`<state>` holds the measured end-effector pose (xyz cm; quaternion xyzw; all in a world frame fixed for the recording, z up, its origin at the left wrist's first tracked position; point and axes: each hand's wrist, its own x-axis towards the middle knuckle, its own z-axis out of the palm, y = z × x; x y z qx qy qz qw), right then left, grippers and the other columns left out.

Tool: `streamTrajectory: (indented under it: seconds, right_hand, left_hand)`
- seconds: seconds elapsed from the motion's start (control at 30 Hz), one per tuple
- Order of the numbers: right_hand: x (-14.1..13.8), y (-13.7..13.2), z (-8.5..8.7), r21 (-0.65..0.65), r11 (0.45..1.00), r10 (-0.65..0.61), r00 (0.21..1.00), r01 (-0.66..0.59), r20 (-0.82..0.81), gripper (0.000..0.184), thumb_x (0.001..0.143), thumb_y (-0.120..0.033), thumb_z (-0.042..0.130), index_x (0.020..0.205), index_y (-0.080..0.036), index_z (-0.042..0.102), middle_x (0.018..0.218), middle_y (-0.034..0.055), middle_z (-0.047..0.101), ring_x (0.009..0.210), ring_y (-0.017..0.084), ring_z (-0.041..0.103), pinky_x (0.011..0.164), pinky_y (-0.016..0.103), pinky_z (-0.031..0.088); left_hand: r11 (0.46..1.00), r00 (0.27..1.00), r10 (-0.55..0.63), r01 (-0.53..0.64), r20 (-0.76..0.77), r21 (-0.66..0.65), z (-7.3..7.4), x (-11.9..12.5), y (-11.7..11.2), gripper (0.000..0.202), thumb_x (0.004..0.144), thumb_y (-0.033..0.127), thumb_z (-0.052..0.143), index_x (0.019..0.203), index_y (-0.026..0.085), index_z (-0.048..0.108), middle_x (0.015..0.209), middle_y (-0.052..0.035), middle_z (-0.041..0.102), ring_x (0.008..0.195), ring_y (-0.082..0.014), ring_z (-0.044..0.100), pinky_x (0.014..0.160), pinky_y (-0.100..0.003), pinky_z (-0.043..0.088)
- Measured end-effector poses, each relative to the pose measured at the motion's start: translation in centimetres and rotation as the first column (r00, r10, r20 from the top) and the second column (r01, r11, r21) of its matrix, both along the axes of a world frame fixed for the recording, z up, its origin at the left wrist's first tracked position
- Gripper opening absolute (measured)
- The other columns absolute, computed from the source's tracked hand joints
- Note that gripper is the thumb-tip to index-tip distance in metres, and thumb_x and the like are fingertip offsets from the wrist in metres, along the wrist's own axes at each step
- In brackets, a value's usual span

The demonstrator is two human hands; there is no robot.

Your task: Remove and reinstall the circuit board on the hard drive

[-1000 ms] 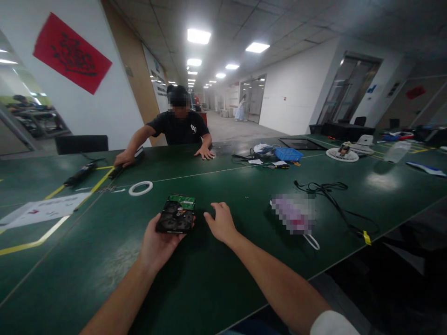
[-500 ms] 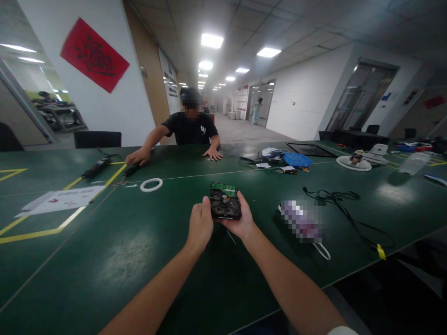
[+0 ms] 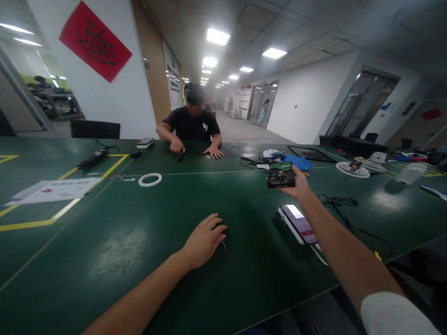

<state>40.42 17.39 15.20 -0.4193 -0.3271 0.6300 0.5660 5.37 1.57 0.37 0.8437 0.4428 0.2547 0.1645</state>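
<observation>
My right hand (image 3: pixel 296 186) is stretched out to the right above the table, its fingers wrapped round a hard disk drive (image 3: pixel 279 179) with a green circuit board on its upper face. Low over the table in the middle, my left hand (image 3: pixel 206 239) curls its fingers down over a thin tool with a metal shaft (image 3: pixel 224 244). Only the slim shaft pokes out below the fingers; the fingers cover most of the rest. Beneath my right forearm lies a phone (image 3: pixel 298 225) with its screen lit.
Across the green table (image 3: pixel 115 251) a person (image 3: pixel 192 123) holds a small dark object. A white ring (image 3: pixel 150 180), paper sheets (image 3: pixel 56 191), a blue basket (image 3: pixel 298 163), a black cable (image 3: pixel 338 202) and a white fan-like part (image 3: pixel 352 170) lie about.
My left hand has let go of the hard disk drive and come down onto the thin tool, which has shifted left. My right hand has carried the drive rightward. The person opposite drew one hand in.
</observation>
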Motion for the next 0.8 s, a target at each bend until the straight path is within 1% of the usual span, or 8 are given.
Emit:
streamTrajectory:
  seconds: [0.13, 0.2, 0.27, 0.37, 0.5, 0.6, 0.7, 0.8]
  right_hand:
    - [3.8, 2.4, -0.5, -0.168, 0.982, -0.058, 0.983, 0.088, 0.174, 0.047, 0.098, -0.048, 0.039, 0.094, -0.011, 0.069, 0.087, 0.0174, 0.073, 0.086, 0.026, 0.068, 0.084, 0.052, 0.05]
    - [4.8, 3.0, -1.2, -0.255, 0.962, -0.027, 0.964, 0.097, 0.263, 0.046, 0.098, -0.047, 0.04, 0.087, -0.012, 0.068, 0.084, 0.0176, 0.072, 0.082, 0.025, 0.068, 0.081, 0.052, 0.05]
    - [5.3, 3.5, -1.8, -0.325, 0.941, 0.017, 0.943, 0.098, 0.333, 0.045, 0.098, -0.046, 0.041, 0.081, -0.013, 0.067, 0.079, 0.017, 0.072, 0.075, 0.024, 0.068, 0.077, 0.049, 0.05]
    - [5.8, 3.9, -2.4, -0.401, 0.912, 0.087, 0.914, 0.087, 0.395, 0.042, 0.097, -0.044, 0.045, 0.075, -0.014, 0.066, 0.072, 0.0149, 0.07, 0.065, 0.021, 0.065, 0.073, 0.045, 0.05]
    - [6.2, 4.5, -2.6, -0.432, 0.899, 0.138, 0.896, 0.066, 0.423, 0.037, 0.096, -0.039, 0.049, 0.073, -0.015, 0.065, 0.065, 0.0123, 0.068, 0.059, 0.019, 0.063, 0.068, 0.04, 0.051]
    - [5.9, 4.7, -2.7, -0.448, 0.892, 0.161, 0.879, 0.066, 0.449, 0.034, 0.095, -0.037, 0.054, 0.073, -0.014, 0.066, 0.063, 0.0128, 0.068, 0.056, 0.019, 0.062, 0.064, 0.037, 0.051]
    - [5.3, 4.8, -2.9, -0.43, 0.897, 0.131, 0.871, 0.099, 0.473, 0.028, 0.093, -0.034, 0.059, 0.078, -0.013, 0.068, 0.063, 0.0128, 0.069, 0.053, 0.019, 0.061, 0.06, 0.034, 0.051]
    - [5.0, 4.6, -3.2, -0.39, 0.91, 0.065, 0.877, 0.145, 0.477, 0.024, 0.092, -0.031, 0.061, 0.078, -0.013, 0.068, 0.061, 0.0086, 0.068, 0.05, 0.016, 0.059, 0.06, 0.032, 0.051]
  left_hand:
    - [0.999, 0.999, 0.044, -0.044, 0.028, 0.009, 0.0, -3.9, -0.9, 0.036, 0.101, 0.041, 0.05, 0.131, 0.03, 0.066, 0.14, -0.0084, 0.058, 0.143, -0.0334, 0.037, 0.12, -0.056, 0.028]
    - [0.996, 0.996, 0.081, -0.083, 0.047, 0.027, 0.2, -5.2, -1.3, 0.031, 0.101, 0.038, 0.05, 0.122, 0.029, 0.07, 0.135, -0.0094, 0.06, 0.14, -0.0338, 0.039, 0.118, -0.056, 0.031]
    - [0.991, 0.991, 0.121, -0.124, 0.051, 0.056, 0.5, -6.0, -1.5, 0.028, 0.101, 0.036, 0.049, 0.116, 0.027, 0.071, 0.131, -0.0104, 0.06, 0.137, -0.0338, 0.041, 0.115, -0.055, 0.035]
    - [0.982, 0.987, 0.156, -0.158, 0.028, 0.102, 0.8, -6.1, -1.4, 0.025, 0.1, 0.036, 0.05, 0.109, 0.025, 0.071, 0.124, -0.0112, 0.06, 0.13, -0.0333, 0.044, 0.109, -0.053, 0.041]
    - [0.978, 0.985, 0.175, -0.173, -0.006, 0.113, 0.9, -5.7, -1.2, 0.022, 0.1, 0.037, 0.052, 0.102, 0.023, 0.07, 0.115, -0.0107, 0.06, 0.116, -0.0308, 0.05, 0.101, -0.049, 0.045]
    - [0.976, 0.98, 0.196, -0.193, -0.024, 0.105, 0.8, -5.7, -1.3, 0.021, 0.1, 0.039, 0.054, 0.1, 0.023, 0.068, 0.108, -0.0084, 0.061, 0.107, -0.0274, 0.054, 0.102, -0.05, 0.041]
    - [0.979, 0.981, 0.191, -0.187, -0.04, 0.085, 1.0, -5.7, -1.4, 0.022, 0.1, 0.041, 0.054, 0.099, 0.023, 0.066, 0.105, -0.0063, 0.062, 0.103, -0.0251, 0.055, 0.105, -0.049, 0.037]
    - [0.977, 0.975, 0.207, -0.202, -0.076, 0.066, 1.2, -5.7, -1.5, 0.024, 0.1, 0.044, 0.054, 0.098, 0.023, 0.066, 0.103, -0.0054, 0.063, 0.102, -0.0249, 0.055, 0.102, -0.047, 0.036]
